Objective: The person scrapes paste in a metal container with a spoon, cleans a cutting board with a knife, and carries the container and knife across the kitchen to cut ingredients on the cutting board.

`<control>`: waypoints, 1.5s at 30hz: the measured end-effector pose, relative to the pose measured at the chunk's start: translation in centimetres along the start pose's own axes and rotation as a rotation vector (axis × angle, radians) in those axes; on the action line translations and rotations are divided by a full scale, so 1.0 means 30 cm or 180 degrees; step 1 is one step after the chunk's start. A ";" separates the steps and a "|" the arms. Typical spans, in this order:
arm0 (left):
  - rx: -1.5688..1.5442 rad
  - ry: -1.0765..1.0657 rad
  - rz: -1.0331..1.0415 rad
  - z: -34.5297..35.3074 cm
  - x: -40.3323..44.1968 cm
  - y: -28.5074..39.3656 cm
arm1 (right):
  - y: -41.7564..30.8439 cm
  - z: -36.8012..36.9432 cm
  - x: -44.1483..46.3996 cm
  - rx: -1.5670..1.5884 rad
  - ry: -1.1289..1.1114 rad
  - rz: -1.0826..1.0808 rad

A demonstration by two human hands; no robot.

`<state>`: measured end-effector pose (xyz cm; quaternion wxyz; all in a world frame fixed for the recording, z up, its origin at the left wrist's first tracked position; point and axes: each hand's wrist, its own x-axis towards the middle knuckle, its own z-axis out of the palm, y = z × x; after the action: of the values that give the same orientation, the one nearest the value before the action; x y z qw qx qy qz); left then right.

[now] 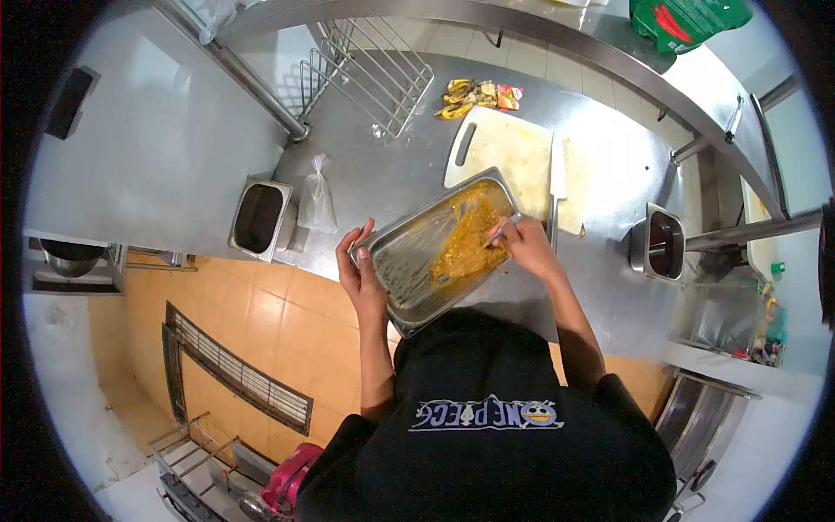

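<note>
Looks well along in working a soft, lumpy yellow-orange mash (461,248) inside a long rectangular stainless-steel pan (402,261), to judge by the broken-down texture; probably leaves some lumps to smooth and smears to gather. Shows the bulk of the mash toward the right end of the pan, with mostly film and streaks toward the left. Holds the pan aslant over the near edge of the grey steel worktop (609,300), close to the black shirt (487,374); cannot tell whether resting on the surface. Grips the left end with the left hand (358,270), thumb over the rim, other fingers partly spread outside. Closes the fingers of the right hand (528,248) around a slim metal utensil (497,233) at the mash; cannot tell if spoon or fork. Seems finished with peeling, given the limp yellow-and-brown peels (454,111) beyond the white cutting board (504,152). Has at left a deep steel container (286,228) with a dark interior, beside a clear plastic bag (317,204), contents unclear; at right, another steel container (640,250) with something slender inside, too dim to identify.
</note>
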<state>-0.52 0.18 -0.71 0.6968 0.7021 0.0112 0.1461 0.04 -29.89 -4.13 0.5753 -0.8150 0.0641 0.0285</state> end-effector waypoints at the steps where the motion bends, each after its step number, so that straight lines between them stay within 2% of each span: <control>1: 0.0001 0.0014 -0.0012 0.005 -0.002 -0.005 | -0.071 -0.035 -0.012 -0.0104 -0.0123 0.0207; 3: -0.0051 0.0029 -0.0046 0.002 -0.011 -0.018 | -0.135 -0.090 -0.029 -0.0181 -0.0266 0.0474; 5: -0.0068 0.0015 -0.0029 0.011 -0.026 -0.013 | -0.113 -0.205 0.005 0.0194 0.0167 0.0913; 7: -0.0081 0.0123 -0.0092 0.029 -0.033 0.010 | 0.001 -0.170 0.022 0.0128 0.0367 0.0834; 9: -0.0091 0.0098 -0.0022 0.025 -0.029 -0.013 | 0.164 0.000 0.011 -0.0313 0.0685 -0.0264; 10: -0.0074 0.0078 0.0044 0.024 -0.025 -0.021 | 0.067 0.021 -0.021 -0.0246 0.0231 -0.0249; 11: -0.0100 0.0106 0.0061 0.033 -0.015 -0.017 | 0.000 -0.005 -0.019 -0.0271 0.0221 -0.0280; 13: -0.0107 0.0041 -0.0044 0.018 -0.020 0.015 | -0.076 -0.018 -0.032 -0.0076 -0.0137 0.0434; 17: 0.0140 0.0089 0.0109 0.014 -0.040 0.001 | -0.075 -0.168 0.023 0.0128 0.0422 0.0869; 18: 0.0081 0.0120 0.0068 0.012 -0.044 -0.017 | -0.001 -0.128 0.029 0.0120 0.0422 0.0867; 20: 0.0029 0.0138 0.0022 0.009 -0.038 0.000 | 0.210 -0.010 0.043 -0.0548 0.0654 -0.0175; 21: 0.0003 0.0149 -0.0025 0.010 -0.037 0.007 | 0.157 0.004 0.025 -0.0552 0.0648 -0.0177; 23: 0.0045 0.0157 -0.0063 -0.002 -0.033 0.011 | -0.068 0.023 -0.026 -0.0032 -0.0372 0.0661; 25: 0.0099 0.0174 -0.0100 -0.013 -0.039 0.014 | -0.101 -0.086 -0.001 -0.0027 -0.0336 0.0593; 27: -0.0090 0.0256 -0.0198 -0.011 -0.054 0.017 | -0.084 -0.182 0.034 0.0047 0.0128 0.1258; 28: -0.0087 0.0251 -0.0199 -0.013 -0.058 0.008 | -0.031 -0.149 0.033 0.0051 0.0129 0.1260; 30: 0.0051 0.0241 0.0010 -0.009 -0.056 -0.023 | 0.100 -0.051 0.026 -0.0501 0.0640 -0.0023; 31: 0.0039 0.0227 0.0010 -0.009 -0.054 -0.016 | 0.065 -0.012 -0.004 -0.0508 0.0657 -0.0020; 33: -0.0003 0.0218 -0.0083 -0.012 -0.044 0.013 | -0.060 0.071 -0.051 -0.0204 -0.0243 0.0512; 36: -0.0030 0.0196 -0.0099 -0.030 -0.050 0.032 | -0.047 0.005 -0.037 -0.0197 -0.0164 0.0109; 38: 0.0085 0.0218 -0.0042 -0.039 -0.057 0.033 | -0.145 -0.107 -0.005 0.0109 0.0221 0.1215; 39: 0.0171 0.0214 0.0011 -0.042 -0.063 0.032 | -0.105 -0.123 0.010 0.0114 0.0201 0.1227; 41: 0.0181 0.0217 0.0074 -0.043 -0.068 0.022 | 0.027 -0.113 0.038 -0.0081 0.0624 0.0608; 42: 0.0195 0.0231 0.0095 -0.040 -0.067 0.020 | 0.081 -0.016 0.010 -0.0493 0.0316 0.0098; 44: 0.0174 0.0238 0.0147 -0.027 -0.051 0.031 | 0.042 0.093 -0.035 -0.0294 -0.0315 0.0239; 45: 0.0006 0.0201 0.0004 -0.031 -0.043 0.051 | 0.000 0.082 -0.028 -0.0308 -0.0313 0.0217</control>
<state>-2.24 0.77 0.55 0.6953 0.6979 0.0330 0.1687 -0.71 -27.53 -4.85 0.5364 -0.8368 0.0621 0.0911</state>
